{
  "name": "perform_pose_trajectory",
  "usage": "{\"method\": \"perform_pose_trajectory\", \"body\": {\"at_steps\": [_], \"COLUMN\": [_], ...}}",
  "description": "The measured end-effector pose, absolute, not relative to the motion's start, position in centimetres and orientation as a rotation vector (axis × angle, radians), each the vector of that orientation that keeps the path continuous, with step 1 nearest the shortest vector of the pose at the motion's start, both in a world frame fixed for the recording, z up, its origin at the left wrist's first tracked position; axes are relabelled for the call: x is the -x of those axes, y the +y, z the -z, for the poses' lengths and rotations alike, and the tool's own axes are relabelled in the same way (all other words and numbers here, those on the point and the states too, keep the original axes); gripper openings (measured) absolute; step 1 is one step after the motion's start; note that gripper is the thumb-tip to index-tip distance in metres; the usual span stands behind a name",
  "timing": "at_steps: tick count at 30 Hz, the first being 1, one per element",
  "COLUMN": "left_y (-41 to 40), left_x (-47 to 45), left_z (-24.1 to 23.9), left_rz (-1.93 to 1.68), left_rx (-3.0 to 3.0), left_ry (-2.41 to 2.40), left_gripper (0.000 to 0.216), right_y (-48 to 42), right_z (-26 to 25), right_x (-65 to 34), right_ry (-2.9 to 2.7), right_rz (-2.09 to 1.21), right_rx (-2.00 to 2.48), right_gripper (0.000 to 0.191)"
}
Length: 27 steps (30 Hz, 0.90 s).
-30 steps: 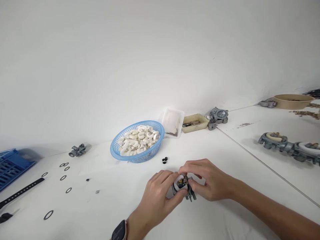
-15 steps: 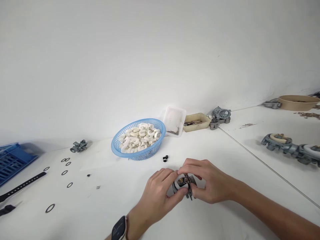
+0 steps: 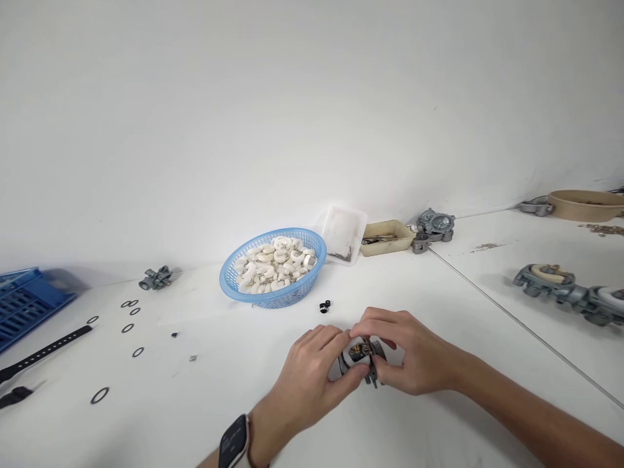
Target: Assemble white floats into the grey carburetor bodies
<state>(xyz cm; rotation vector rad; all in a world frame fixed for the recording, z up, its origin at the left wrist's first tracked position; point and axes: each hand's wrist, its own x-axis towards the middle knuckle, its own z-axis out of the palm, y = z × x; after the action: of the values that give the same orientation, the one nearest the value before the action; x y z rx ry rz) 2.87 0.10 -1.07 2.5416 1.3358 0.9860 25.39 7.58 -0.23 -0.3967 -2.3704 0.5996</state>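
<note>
Both my hands hold one small grey metal carburetor body (image 3: 361,361) with a white float and brass part on top, low over the white table. My left hand (image 3: 312,377), a smartwatch on its wrist, grips the part's left side with thumb and fingers closed. My right hand (image 3: 407,354) pinches the right side and top of the same part. A tiny black ring piece (image 3: 324,306) lies just beyond my hands.
A blue basket (image 3: 234,286) of white floats stands behind. Beyond it are a clear tub (image 3: 345,233) and a beige tray (image 3: 390,236). Black O-rings (image 3: 99,395) and a black strap (image 3: 43,351) lie left, near a blue crate (image 3: 24,304). Grey carburetors (image 3: 565,292) sit right.
The hands stay closed on the carburetor body with only slight finger shifts. The view has drifted, so everything on the table sits a little higher and further right.
</note>
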Motion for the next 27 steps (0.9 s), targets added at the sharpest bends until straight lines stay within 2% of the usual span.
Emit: {"method": "perform_pose_trajectory", "body": {"at_steps": [10, 14, 18, 21, 27], "left_y": [0.1, 0.1, 0.0, 0.1, 0.4], "left_x": [-2.8, -2.7, -2.7, -2.7, -1.8], "left_z": [1.2, 1.3, 1.4, 1.4, 1.2], "left_rz": [-1.0, -0.966, -0.9, -0.856, -0.865], "left_rx": [-2.546, -2.537, -2.525, -2.533, -2.51], "left_ry": [1.34, 1.361, 1.414, 1.436, 1.411], "left_gripper": [0.016, 0.033, 0.058, 0.058, 0.055], "right_y": [7.4, 7.9, 9.2, 10.1, 10.4], "right_z": [0.4, 0.4, 0.3, 0.1, 0.3], "right_x": [-25.5, -25.9, -26.5, -26.8, -26.4], "right_ry": [-2.373, -2.367, -2.329, -2.389, -2.55], "right_rz": [-0.637, -0.689, -0.707, -0.678, -0.627], "right_rx": [0.397, 0.436, 0.718, 0.891, 0.945], "right_gripper": [0.055, 0.057, 0.035, 0.025, 0.038]}}
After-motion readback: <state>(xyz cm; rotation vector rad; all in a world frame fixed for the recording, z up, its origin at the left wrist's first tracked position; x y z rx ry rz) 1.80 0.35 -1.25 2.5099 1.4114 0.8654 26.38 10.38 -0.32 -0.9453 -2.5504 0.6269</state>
